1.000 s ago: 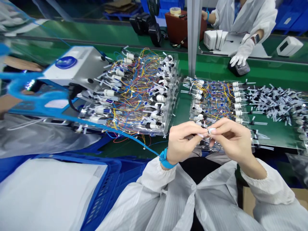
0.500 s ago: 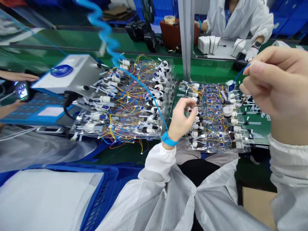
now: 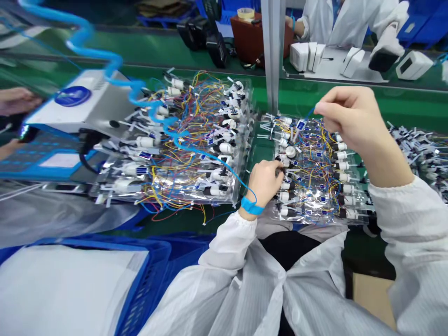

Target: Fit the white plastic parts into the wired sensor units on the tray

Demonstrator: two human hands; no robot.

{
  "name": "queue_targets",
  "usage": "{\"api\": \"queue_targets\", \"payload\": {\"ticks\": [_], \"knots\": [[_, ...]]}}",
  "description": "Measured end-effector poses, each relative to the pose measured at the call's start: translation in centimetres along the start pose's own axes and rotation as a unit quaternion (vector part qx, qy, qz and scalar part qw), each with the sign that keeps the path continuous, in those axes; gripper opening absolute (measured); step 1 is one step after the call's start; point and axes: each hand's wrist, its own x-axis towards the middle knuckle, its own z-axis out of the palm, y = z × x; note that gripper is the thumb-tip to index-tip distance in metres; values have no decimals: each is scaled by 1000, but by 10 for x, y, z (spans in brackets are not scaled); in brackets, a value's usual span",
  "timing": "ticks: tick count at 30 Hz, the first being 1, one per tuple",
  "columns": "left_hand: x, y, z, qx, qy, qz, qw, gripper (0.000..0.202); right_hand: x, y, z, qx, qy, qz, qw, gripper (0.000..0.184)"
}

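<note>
My left hand (image 3: 264,183) is low over the near-left corner of a clear plastic tray (image 3: 360,219) packed with white wired components. Its fingertips rest on one white wired component (image 3: 284,161), though I cannot tell if they grip it. My right hand (image 3: 352,119) hangs above the same tray, pinching a thin blue wire (image 3: 310,113). Whatever is on the wire's far end is hidden. A blue wristband (image 3: 251,205) circles my left wrist, and its coiled blue cord (image 3: 115,63) runs up and left across a second packed tray (image 3: 196,198).
A white-and-grey machine (image 3: 84,100) stands left of the second tray, above a blue panel (image 3: 45,161). Another person's hand (image 3: 17,100) is at far left. A blue crate (image 3: 150,280) lies near me. Across the grey post (image 3: 272,56), a co-worker in white (image 3: 336,23) sits behind white cases (image 3: 308,56).
My right hand has moved left over the tray, with the blue wire still in its fingers. My left hand has dropped onto a component. The co-worker's hand has lifted away from the bench.
</note>
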Motion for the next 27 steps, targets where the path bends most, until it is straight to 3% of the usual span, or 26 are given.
{"api": "queue_targets", "payload": {"ticks": [5, 11, 15, 17, 19, 22, 24, 27], "knots": [[-3, 7, 1, -25, 7, -31, 999, 28, 19, 8, 17, -48, -32, 26, 998, 24], [-2, 9, -3, 66, -58, -12, 996, 31, 35, 20, 31, -47, -74, 36, 995, 28], [-11, 4, -15, -20, -94, 1, 995, 39, 38, 30, 46, -44, -100, 44, 993, 27], [-15, 2, -15, -80, -33, -8, 996, 30, 36, 36, 51, -56, -113, 50, 991, 26], [-13, -2, -9, -145, 78, -31, 986, 18, 32, 43, 49, -81, -125, 60, 987, 24], [4, -12, 11, -239, 198, -69, 948, 26, 24, 53, 34, -130, -143, 77, 978, 24], [22, -20, 25, -269, 220, -64, 936, 42, 18, 60, 21, -177, -157, 83, 968, 21], [47, -30, 39, -298, 191, -19, 935, 59, 11, 69, 5, -309, -198, 76, 927, 15]]}}
